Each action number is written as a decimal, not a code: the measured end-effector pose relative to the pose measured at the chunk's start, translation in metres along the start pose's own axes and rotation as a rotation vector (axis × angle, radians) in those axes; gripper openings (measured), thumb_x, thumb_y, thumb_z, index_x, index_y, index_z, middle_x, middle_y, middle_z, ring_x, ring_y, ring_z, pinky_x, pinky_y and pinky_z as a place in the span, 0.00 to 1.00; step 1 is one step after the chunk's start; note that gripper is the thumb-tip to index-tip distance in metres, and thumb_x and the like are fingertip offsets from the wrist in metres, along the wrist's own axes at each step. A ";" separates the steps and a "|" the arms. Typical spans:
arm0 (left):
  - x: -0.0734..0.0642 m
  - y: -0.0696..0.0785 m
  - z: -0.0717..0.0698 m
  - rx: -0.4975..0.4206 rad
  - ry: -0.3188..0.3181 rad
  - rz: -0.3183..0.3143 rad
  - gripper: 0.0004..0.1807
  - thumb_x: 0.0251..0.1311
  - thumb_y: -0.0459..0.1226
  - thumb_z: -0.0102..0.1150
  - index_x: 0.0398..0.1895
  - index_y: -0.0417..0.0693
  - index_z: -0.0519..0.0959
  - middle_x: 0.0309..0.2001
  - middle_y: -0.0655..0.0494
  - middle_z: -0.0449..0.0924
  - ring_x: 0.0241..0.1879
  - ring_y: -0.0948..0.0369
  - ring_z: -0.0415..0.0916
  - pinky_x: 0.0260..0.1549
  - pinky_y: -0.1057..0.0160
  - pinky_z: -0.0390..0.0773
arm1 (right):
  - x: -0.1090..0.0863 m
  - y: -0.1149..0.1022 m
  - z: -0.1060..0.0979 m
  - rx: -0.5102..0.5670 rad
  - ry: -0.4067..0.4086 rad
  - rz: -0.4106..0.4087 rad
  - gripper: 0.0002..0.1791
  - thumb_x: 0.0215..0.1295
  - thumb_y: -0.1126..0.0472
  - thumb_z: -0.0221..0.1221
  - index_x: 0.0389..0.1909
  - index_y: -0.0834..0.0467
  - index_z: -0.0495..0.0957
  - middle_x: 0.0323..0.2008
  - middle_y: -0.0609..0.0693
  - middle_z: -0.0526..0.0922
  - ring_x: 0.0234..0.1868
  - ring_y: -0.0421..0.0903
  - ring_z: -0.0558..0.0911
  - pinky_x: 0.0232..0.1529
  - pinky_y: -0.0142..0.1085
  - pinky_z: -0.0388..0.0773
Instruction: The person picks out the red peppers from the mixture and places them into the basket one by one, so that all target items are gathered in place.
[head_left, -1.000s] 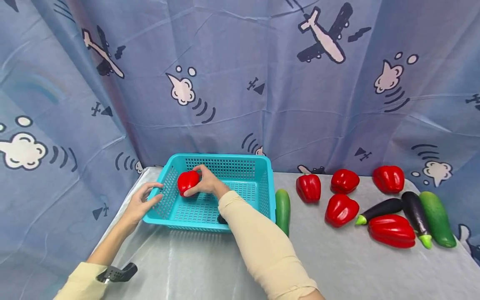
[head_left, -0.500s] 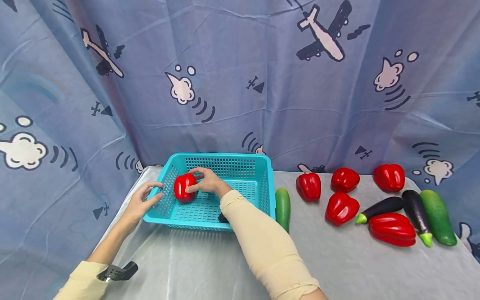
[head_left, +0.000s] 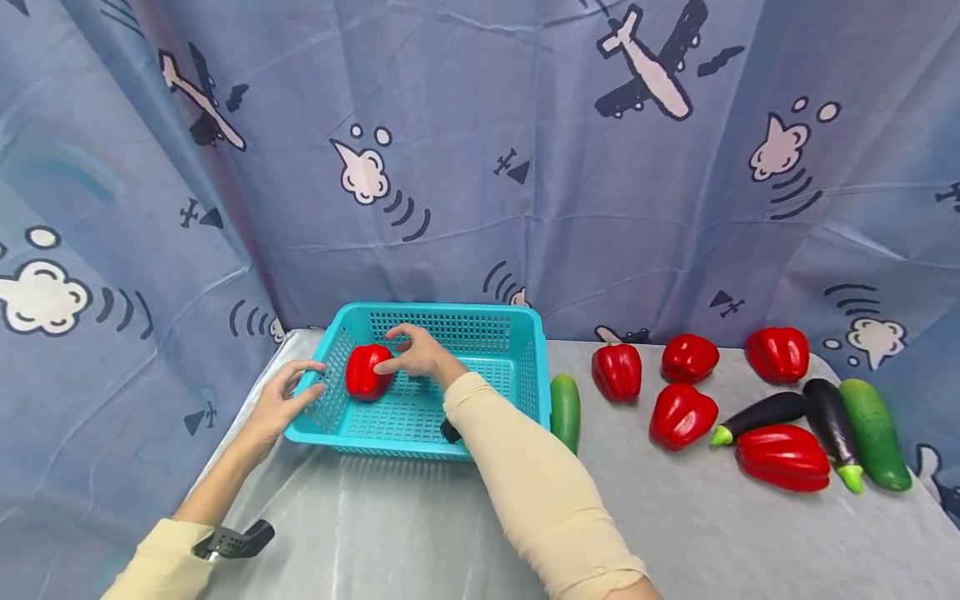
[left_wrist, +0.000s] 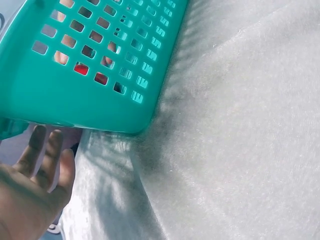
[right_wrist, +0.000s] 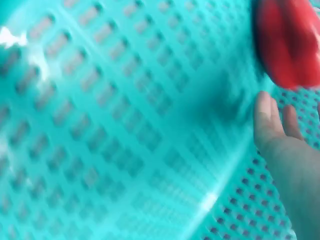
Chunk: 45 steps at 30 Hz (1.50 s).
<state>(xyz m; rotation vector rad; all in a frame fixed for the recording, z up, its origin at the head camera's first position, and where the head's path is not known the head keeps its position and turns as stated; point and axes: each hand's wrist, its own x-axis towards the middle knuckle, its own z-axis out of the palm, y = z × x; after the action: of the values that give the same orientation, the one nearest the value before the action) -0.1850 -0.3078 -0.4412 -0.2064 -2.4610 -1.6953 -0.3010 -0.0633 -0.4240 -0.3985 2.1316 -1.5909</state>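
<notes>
A turquoise perforated plastic basket (head_left: 450, 310) stands on the table, with a red bell pepper (head_left: 367, 372) at its left end. My right hand (head_left: 420, 354) is inside the basket just right of the pepper, thumb and fingers spread. In the right wrist view, its fingertips (right_wrist: 263, 97) are straight and a little apart from the blurred pepper (right_wrist: 290, 42). My left hand (head_left: 279, 404) is at the basket's left rim, thumb and fingers extended against it. The left wrist view has its fingers (left_wrist: 50, 155) fairly straight, tips at the basket's edge.
A cucumber (head_left: 566, 412) lies against the basket's right side. Farther right are several red bell peppers (head_left: 682, 417), two eggplants (head_left: 828, 429) and another cucumber (head_left: 876, 433). A patterned blue curtain (head_left: 450, 167) hangs behind the table.
The red bell pepper moved slightly left and came to stand in the basket. My right hand let go of it and drew a little to the right. My left hand stayed at the rim.
</notes>
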 end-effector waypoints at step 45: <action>-0.007 0.003 0.003 0.086 -0.008 -0.006 0.21 0.73 0.38 0.60 0.64 0.39 0.73 0.61 0.52 0.74 0.71 0.39 0.57 0.59 0.62 0.67 | -0.320 0.044 -0.266 -0.285 0.364 -0.252 0.18 0.72 0.59 0.63 0.60 0.60 0.77 0.53 0.56 0.81 0.51 0.42 0.83 0.47 0.31 0.80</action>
<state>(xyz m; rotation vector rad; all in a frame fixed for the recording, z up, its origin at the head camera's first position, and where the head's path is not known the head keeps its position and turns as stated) -0.1777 -0.3045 -0.4404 -0.1956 -2.5367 -1.5892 -0.1617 0.3231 -0.3457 -0.5184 2.6934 -1.5908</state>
